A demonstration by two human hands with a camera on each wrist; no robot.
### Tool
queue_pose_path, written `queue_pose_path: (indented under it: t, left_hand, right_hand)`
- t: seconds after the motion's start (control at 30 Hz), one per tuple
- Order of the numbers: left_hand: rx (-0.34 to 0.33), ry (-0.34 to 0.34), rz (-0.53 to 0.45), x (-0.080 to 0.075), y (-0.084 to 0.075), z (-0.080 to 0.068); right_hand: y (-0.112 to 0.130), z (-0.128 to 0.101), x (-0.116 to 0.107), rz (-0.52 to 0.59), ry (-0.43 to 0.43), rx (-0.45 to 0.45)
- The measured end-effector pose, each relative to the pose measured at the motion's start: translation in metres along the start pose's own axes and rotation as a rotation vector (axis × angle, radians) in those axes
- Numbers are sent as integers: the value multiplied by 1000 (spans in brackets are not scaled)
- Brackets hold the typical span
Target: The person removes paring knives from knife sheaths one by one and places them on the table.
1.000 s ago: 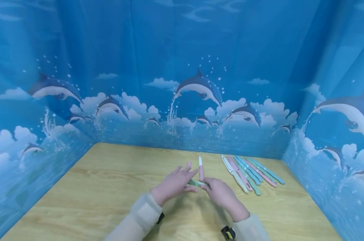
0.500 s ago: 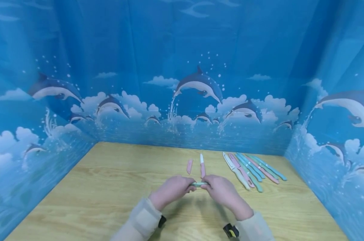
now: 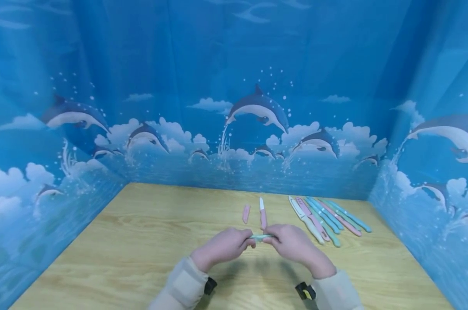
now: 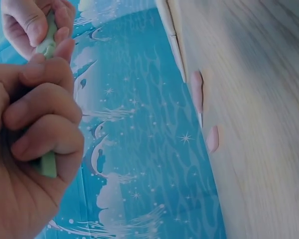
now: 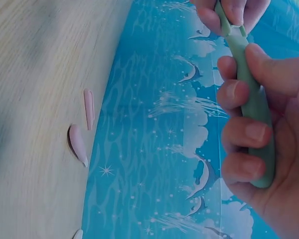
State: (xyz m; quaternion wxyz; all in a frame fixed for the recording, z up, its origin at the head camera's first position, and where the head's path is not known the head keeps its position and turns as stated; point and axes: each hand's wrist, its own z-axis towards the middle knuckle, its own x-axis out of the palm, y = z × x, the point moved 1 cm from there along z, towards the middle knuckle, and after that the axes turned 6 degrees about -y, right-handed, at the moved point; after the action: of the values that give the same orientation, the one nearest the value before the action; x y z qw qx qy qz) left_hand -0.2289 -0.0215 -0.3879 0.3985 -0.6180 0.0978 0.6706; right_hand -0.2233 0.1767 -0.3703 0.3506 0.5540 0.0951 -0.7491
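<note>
Both hands meet above the middle of the wooden table (image 3: 141,241), near the person's edge. Between them runs a green knife (image 3: 261,237), held level, crosswise, clear of the tabletop.

Left hand (image 3: 223,246): fingers curled tight round one end of the green knife; the left wrist view shows a green end sticking out below the fist. Whether that end is sheath or blade cover, cannot tell.

Right hand (image 3: 293,243): fingers wrapped round the green handle, thumb laid along it; the right wrist view shows the handle filling the palm. The two hands are close together, fingertips nearly touching over the knife's middle.

Just beyond the hands, on the table: a pink knife (image 3: 262,214) with a bare white blade pointing to the far side, and just left of it a small pink sheath (image 3: 246,214), lying apart from the knife.

Further right, a row of knives (image 3: 328,220) in pink, teal, green and white lies side by side, angled, tips toward the far left. Well apart from the hands.

Blue dolphin-print backdrop (image 3: 257,107) walls the table on the left, far and right sides. Light sleeves (image 3: 183,286) cover both forearms.
</note>
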Motion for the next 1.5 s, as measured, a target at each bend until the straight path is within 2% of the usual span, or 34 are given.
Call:
queue_pose_path:
  t: [0.17,0.5,1.5]
  left_hand:
    - [-1,29,-4,-1,0,-1]
    - [-18,67,-30,-1,0,0]
    - [-3,65,-27,2,3,0]
  right_hand:
    - [0,-2,3,31,15,6]
    - [-1,-2,1,23,12,-7]
    - [-1,-1,-2,36,50,-3]
